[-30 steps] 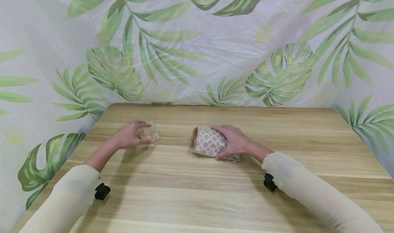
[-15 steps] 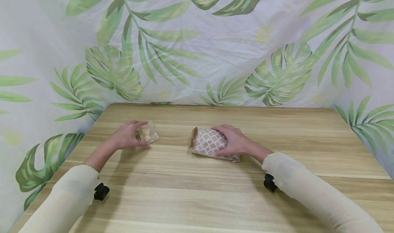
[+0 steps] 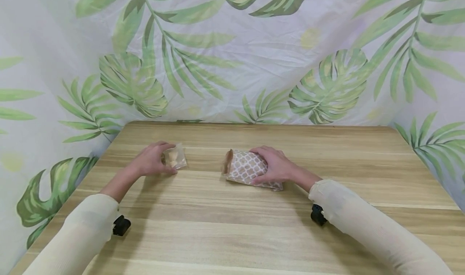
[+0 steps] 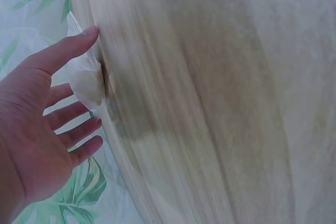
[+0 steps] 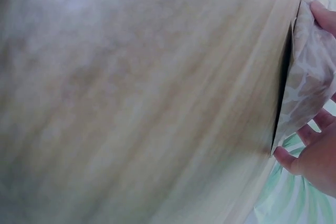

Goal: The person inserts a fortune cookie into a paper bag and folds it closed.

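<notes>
My left hand point(image 3: 153, 160) rests at the left end of a small clear plastic packet point(image 3: 179, 157) with something pale yellowish inside, on the wooden table. In the left wrist view the thumb and fingers are spread loosely around the packet point(image 4: 86, 82), the palm bare. To the right, my right hand point(image 3: 275, 165) grips a brown paper bag point(image 3: 248, 167) with a white lattice pattern, thumb on its near side and fingers over its far side. The bag lies on its side, its mouth facing left towards the packet. Only part of the bag point(image 5: 310, 72) shows in the right wrist view.
The wood-grain table point(image 3: 232, 226) reaches back to a leaf-printed cloth point(image 3: 232, 65) that hangs behind it and at the sides. A black device point(image 3: 121, 226) sits at the left sleeve, another black device point(image 3: 318, 215) at the right sleeve.
The left fingers have drawn back slightly to the left, leaving more of the packet in view, and the packet has turned a little. The right hand and bag have stayed in place.
</notes>
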The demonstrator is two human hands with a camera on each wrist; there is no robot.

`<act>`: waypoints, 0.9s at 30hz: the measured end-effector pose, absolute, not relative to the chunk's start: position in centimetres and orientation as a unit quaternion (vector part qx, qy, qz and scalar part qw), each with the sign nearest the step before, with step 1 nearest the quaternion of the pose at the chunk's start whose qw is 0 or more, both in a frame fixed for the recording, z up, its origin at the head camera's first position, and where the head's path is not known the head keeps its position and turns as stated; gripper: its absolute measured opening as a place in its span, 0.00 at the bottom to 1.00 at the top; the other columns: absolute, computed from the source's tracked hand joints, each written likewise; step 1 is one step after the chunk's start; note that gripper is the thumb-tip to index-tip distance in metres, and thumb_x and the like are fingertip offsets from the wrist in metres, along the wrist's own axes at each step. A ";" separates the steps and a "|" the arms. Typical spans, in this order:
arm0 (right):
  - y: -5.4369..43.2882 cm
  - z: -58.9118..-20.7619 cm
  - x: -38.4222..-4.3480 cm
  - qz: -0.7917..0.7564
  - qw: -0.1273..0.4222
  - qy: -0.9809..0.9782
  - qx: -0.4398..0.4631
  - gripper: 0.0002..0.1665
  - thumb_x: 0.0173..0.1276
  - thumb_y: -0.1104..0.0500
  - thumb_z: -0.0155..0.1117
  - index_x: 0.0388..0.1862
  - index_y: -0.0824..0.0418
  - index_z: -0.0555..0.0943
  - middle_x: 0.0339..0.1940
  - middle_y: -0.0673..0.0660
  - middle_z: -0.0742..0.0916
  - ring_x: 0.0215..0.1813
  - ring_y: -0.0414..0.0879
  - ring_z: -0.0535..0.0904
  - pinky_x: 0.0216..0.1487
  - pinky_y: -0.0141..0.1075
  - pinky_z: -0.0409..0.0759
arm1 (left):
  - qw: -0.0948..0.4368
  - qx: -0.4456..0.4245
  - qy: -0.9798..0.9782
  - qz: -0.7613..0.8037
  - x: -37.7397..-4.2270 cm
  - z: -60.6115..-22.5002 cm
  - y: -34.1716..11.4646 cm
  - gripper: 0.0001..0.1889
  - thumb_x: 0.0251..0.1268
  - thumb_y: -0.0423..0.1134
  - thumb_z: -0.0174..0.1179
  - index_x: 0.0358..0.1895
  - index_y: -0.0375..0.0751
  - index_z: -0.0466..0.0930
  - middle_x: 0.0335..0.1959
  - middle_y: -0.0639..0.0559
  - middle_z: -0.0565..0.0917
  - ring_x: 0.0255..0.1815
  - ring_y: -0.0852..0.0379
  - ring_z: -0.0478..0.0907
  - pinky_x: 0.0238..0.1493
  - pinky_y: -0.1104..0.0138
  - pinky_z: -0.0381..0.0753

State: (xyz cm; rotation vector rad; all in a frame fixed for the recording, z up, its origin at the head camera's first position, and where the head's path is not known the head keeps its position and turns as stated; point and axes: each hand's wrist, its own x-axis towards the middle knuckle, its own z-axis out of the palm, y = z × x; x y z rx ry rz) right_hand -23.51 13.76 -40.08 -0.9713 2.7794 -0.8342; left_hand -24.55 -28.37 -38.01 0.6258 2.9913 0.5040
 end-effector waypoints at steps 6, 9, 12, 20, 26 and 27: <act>13.7 -40.1 -23.6 -0.272 0.037 0.907 -0.320 0.56 0.51 0.41 0.84 0.74 0.63 0.71 0.69 0.63 0.79 0.71 0.60 0.73 0.67 0.63 0.68 | 0.025 0.207 0.961 0.180 -24.5 -38.2 -28.1 0.44 0.51 0.45 0.81 0.68 0.24 0.73 0.66 0.23 0.72 0.65 0.25 0.72 0.64 0.36 0.72; 13.7 -40.1 -23.6 -0.272 0.037 0.907 -0.319 0.56 0.51 0.40 0.84 0.74 0.63 0.71 0.69 0.63 0.79 0.71 0.61 0.73 0.67 0.63 0.68 | 0.033 0.212 0.957 0.194 -24.4 -38.0 -27.8 0.44 0.52 0.44 0.80 0.68 0.23 0.72 0.67 0.24 0.71 0.65 0.25 0.71 0.63 0.37 0.73; 13.7 -40.0 -23.6 -0.272 0.040 0.908 -0.317 0.56 0.51 0.41 0.84 0.74 0.63 0.71 0.69 0.63 0.79 0.71 0.61 0.73 0.68 0.64 0.67 | 0.034 0.220 0.955 0.197 -24.3 -37.9 -27.7 0.43 0.52 0.43 0.80 0.68 0.23 0.72 0.66 0.24 0.72 0.65 0.25 0.72 0.63 0.37 0.73; 13.8 -40.2 -23.6 -0.271 0.042 0.908 -0.316 0.56 0.51 0.41 0.84 0.74 0.62 0.71 0.69 0.62 0.79 0.72 0.60 0.72 0.69 0.64 0.67 | 0.013 0.237 0.950 0.204 -24.2 -38.0 -27.2 0.42 0.51 0.44 0.81 0.67 0.24 0.75 0.64 0.26 0.75 0.62 0.27 0.75 0.61 0.37 0.75; 13.8 -40.4 -23.7 -0.271 0.048 0.910 -0.312 0.57 0.50 0.41 0.84 0.75 0.62 0.71 0.71 0.62 0.78 0.73 0.60 0.71 0.72 0.64 0.65 | 0.006 0.250 0.944 0.216 -24.2 -38.2 -26.6 0.40 0.50 0.43 0.82 0.65 0.24 0.76 0.62 0.28 0.76 0.62 0.28 0.75 0.62 0.38 0.74; 13.8 -40.4 -23.8 -0.271 0.047 0.910 -0.311 0.57 0.50 0.41 0.84 0.75 0.62 0.71 0.71 0.63 0.78 0.73 0.60 0.71 0.72 0.64 0.65 | 0.005 0.251 0.943 0.217 -24.2 -38.2 -26.5 0.40 0.50 0.43 0.82 0.65 0.24 0.76 0.62 0.28 0.76 0.62 0.28 0.75 0.63 0.38 0.74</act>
